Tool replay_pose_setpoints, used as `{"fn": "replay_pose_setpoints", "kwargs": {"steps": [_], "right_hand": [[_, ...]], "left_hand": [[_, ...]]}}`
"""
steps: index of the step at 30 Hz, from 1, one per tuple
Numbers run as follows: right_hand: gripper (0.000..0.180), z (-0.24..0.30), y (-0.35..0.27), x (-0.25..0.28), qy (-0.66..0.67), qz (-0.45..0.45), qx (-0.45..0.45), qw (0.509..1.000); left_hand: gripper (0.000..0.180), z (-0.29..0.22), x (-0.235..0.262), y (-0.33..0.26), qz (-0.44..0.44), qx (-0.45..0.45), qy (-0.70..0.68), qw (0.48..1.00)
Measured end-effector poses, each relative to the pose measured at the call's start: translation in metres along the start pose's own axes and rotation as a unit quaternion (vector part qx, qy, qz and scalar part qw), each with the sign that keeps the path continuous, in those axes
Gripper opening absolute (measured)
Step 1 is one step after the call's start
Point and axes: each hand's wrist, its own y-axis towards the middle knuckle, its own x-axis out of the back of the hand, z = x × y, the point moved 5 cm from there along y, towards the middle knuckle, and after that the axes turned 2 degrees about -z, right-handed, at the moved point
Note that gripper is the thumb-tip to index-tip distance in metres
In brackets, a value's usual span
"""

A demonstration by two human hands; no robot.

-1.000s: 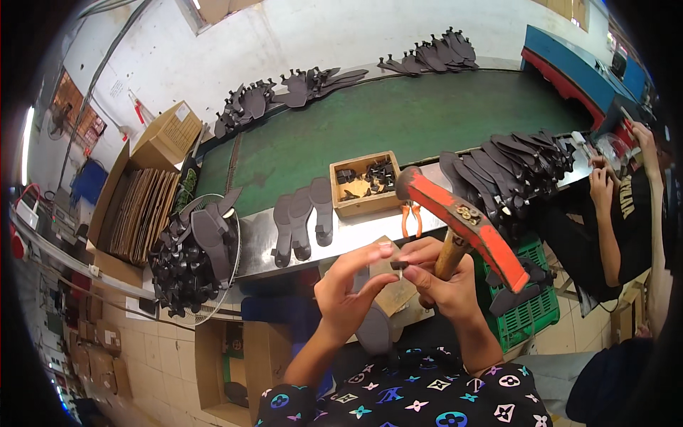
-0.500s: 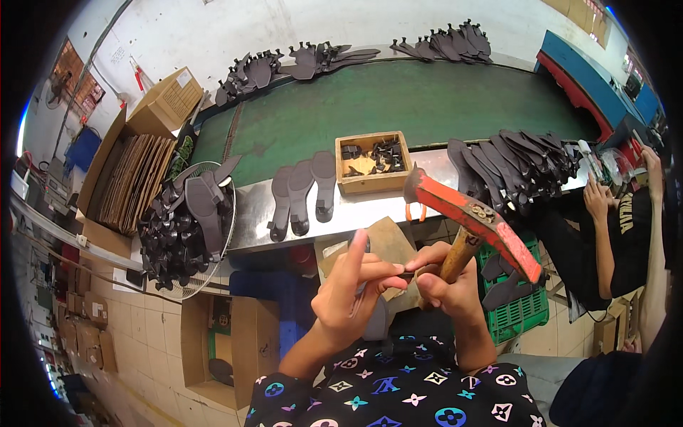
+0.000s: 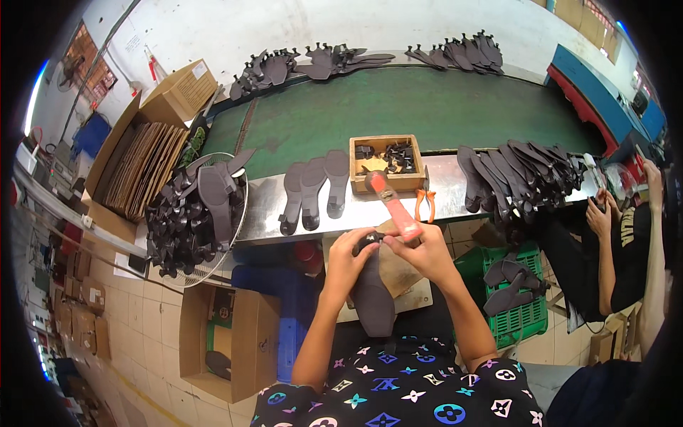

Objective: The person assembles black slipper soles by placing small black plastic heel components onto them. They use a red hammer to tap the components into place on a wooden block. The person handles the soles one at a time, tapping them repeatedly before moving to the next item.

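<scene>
A dark grey shoe sole (image 3: 373,302) points its toe at my body, its heel end toward the bench. My left hand (image 3: 346,262) is closed around that heel end, where a shiny black heel piece (image 3: 372,240) shows between the fingers. My right hand (image 3: 429,254) grips a hammer with a worn red head (image 3: 391,204); its handle is mostly hidden by the hand. The right thumb and fingertips meet the sole's heel end beside the left thumb. Whether they pinch some small part there is too small to tell. A board (image 3: 409,267) lies beneath the hands.
On the metal bench stand a wooden box (image 3: 388,185) of small black parts, orange-handled pliers (image 3: 425,205) and several soles (image 3: 313,188). A wire basket (image 3: 245,213) of heeled soles is at left, a green crate (image 3: 523,320) at right. Another person's hand (image 3: 600,217) works at far right.
Both hands have moved away from my body and down onto the sole's heel end. My left index finger, raised before, is now bent around it. The hammer head has swung lower and left.
</scene>
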Motion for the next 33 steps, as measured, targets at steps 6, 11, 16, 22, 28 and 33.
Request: {"fn": "replay_pose_setpoints", "kwargs": {"steps": [6, 11, 16, 22, 28, 33], "right_hand": [[0.018, -0.012, 0.008, -0.02, -0.064, 0.017, 0.033, 0.997], [0.015, -0.022, 0.007, -0.029, -0.081, 0.028, 0.093, 0.992], [0.026, -0.016, 0.007, -0.031, -0.125, 0.062, 0.149, 0.979], [0.03, -0.01, 0.002, -0.029, -0.166, 0.098, 0.131, 0.973], [0.023, 0.0, -0.007, -0.018, -0.114, 0.074, 0.039, 0.99], [0.024, 0.061, -0.044, 0.009, -0.097, 0.035, -0.007, 0.995]], "left_hand": [[0.027, 0.012, -0.003, -0.013, -0.066, 0.035, -0.058, 0.996], [0.027, 0.013, -0.002, -0.016, -0.037, 0.081, -0.083, 0.993], [0.025, 0.01, 0.004, -0.015, -0.011, 0.072, -0.115, 0.991], [0.027, 0.016, 0.004, -0.015, -0.012, 0.014, -0.131, 0.991], [0.026, 0.017, 0.002, -0.012, 0.025, 0.075, -0.095, 0.992], [0.028, 0.03, -0.001, -0.013, 0.037, 0.084, -0.186, 0.978]]}}
